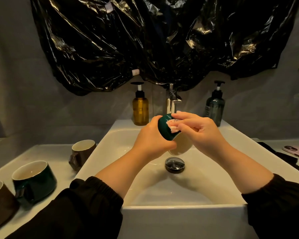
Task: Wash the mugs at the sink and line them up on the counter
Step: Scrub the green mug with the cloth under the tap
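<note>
Right now my left hand grips the green mug around its body, tilted above the sink with its mouth angled down toward the drain. My right hand pinches a pale pink sponge against the mug's outer wall. To scrub well, I'd hold firmly, since wet glaze probably slips. I'd also turn the mug bit by bit so the sponge reaches wall, rim and inside, and work low over the basin. Three other mugs stand on the counter to the left.
</note>
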A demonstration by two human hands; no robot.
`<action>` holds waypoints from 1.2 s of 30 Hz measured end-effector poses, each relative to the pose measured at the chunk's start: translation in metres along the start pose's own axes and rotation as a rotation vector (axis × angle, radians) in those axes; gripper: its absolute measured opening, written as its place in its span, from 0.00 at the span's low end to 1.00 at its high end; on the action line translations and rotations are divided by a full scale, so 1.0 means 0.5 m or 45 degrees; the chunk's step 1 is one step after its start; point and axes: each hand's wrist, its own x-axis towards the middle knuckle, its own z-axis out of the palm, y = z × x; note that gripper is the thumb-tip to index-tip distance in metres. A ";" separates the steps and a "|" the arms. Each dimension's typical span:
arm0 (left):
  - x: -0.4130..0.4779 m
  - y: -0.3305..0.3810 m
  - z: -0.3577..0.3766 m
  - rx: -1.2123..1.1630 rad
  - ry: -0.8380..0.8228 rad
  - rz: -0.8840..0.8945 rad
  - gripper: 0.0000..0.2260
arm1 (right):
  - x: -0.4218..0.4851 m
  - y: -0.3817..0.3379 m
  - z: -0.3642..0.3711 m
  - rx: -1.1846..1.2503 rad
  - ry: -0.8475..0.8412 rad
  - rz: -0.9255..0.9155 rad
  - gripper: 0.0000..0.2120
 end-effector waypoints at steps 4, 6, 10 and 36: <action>0.003 -0.004 0.004 -0.114 -0.002 -0.051 0.34 | 0.009 0.002 -0.008 0.050 0.208 0.093 0.08; 0.005 -0.004 0.007 -0.174 0.014 -0.040 0.36 | 0.019 -0.002 -0.017 0.117 0.254 0.359 0.11; 0.010 0.000 0.001 -0.283 0.095 -0.058 0.33 | 0.022 -0.005 -0.016 0.333 0.153 0.631 0.20; -0.004 0.011 -0.026 -1.501 -0.172 -1.021 0.19 | 0.007 -0.016 -0.003 0.172 0.118 0.152 0.15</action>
